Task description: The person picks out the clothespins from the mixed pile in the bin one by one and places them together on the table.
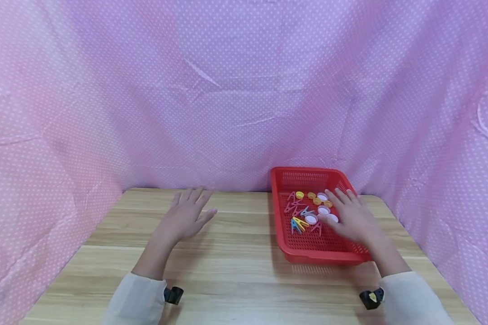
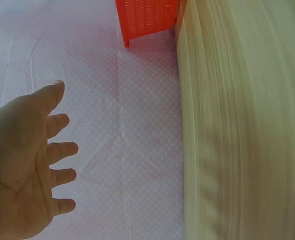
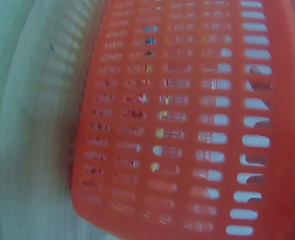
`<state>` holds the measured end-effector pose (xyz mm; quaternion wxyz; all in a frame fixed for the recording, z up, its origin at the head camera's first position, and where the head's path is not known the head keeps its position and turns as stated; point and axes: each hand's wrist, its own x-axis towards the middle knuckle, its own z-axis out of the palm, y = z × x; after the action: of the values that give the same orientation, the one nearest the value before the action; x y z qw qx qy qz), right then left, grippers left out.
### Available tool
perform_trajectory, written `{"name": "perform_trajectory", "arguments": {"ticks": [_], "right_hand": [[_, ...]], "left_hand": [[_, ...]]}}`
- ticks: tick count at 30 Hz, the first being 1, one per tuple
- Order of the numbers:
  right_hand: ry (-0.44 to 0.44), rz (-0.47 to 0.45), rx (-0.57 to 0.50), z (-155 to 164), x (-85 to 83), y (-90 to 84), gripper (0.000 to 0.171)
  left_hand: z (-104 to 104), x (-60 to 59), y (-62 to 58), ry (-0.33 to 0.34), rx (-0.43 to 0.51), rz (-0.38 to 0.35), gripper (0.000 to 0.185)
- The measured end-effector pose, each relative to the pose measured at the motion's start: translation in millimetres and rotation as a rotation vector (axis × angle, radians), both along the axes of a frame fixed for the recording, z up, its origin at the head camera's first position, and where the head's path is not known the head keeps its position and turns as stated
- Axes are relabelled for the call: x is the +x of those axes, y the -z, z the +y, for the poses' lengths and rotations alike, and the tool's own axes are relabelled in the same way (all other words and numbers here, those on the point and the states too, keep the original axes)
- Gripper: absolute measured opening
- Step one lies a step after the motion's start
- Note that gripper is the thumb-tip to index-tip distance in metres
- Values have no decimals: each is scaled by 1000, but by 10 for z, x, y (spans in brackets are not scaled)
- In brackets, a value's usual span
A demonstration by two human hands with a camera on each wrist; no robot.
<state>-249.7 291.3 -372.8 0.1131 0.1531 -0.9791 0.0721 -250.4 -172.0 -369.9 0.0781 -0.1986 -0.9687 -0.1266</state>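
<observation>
My right hand point(image 1: 351, 216) hovers over the right side of a red plastic basket point(image 1: 321, 259), its fingers spread and nothing in its grasp. In the basket lie several clothespins: pink ones point(image 1: 289, 208), a yellow one point(image 1: 301, 224), a blue one point(image 1: 293, 226) and a grey one point(image 1: 306, 212). White round caps point(image 1: 311, 220) and yellow round caps point(image 1: 299, 195) are scattered among them, some partly hidden by the right hand. My left hand point(image 1: 185, 219) is held above the left half of the table, palm down, fingers spread, holding nothing. In the left wrist view its fingers extend loosely.
The wooden table point(image 1: 227, 266) carries the basket at its back right. Pink dotted cloth point(image 1: 236, 113) hangs behind the table and along both sides. The slotted basket wall point(image 3: 187, 120) fills most of the right wrist view. Black wrist-worn devices point(image 1: 173, 295) sit at both sleeves.
</observation>
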Motion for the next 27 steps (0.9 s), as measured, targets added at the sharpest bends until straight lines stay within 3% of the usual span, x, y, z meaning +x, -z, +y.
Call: {"name": "perform_trajectory", "arguments": {"ticks": [7, 17, 21, 27], "right_hand": [[-6, -35, -8, 143, -29, -20, 84], [20, -86, -134, 397, -81, 31, 82], [12, -52, -172, 509, -86, 57, 77], [-2, 4, -282, 646, -80, 72, 60]], "left_hand": [[201, -181, -78, 92, -1, -16, 68], [714, -535, -129, 240, -37, -26, 65], [950, -630, -101, 303, -13, -47, 64], [1300, -722, -112, 316, 32, -102, 64]]}}
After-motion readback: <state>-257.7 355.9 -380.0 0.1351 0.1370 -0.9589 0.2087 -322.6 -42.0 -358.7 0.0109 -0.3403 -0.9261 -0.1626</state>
